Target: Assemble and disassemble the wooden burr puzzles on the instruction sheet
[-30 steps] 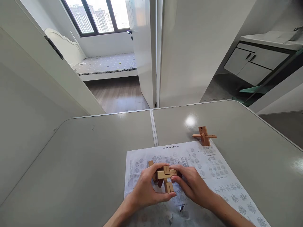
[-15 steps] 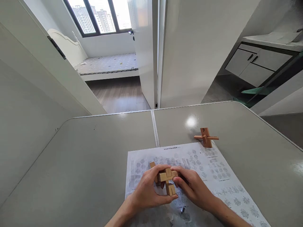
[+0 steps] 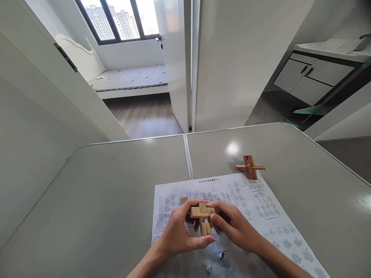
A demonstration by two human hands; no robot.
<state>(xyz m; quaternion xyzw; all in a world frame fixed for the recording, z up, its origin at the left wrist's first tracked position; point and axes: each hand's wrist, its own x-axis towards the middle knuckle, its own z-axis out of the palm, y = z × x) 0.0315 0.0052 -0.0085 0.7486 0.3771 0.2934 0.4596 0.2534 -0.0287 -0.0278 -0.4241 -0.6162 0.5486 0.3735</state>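
**Wooden interlocking assembly held in both hands above the printed sheet**

My left hand (image 3: 177,231) grips the pale wooden assembly (image 3: 199,212), fingers over its top and thumb under its lower block. My right hand (image 3: 236,223) pinches the right end of its crossbar between thumb and fingers. The assembly is above the middle of the printed sheet (image 3: 257,218); visible pieces: a crossbar, a block set into its top, a lower block with a dark line on its face. Parts behind my fingers are hidden.

A second, redder wooden assembly (image 3: 249,166) stands at the sheet's far right corner, pieces crossed, a dark mark on its upright piece. The sheet lies on the grey worktop (image 3: 95,200); a pale seam strip (image 3: 188,156) runs from the sheet's far edge to the worktop's far edge.
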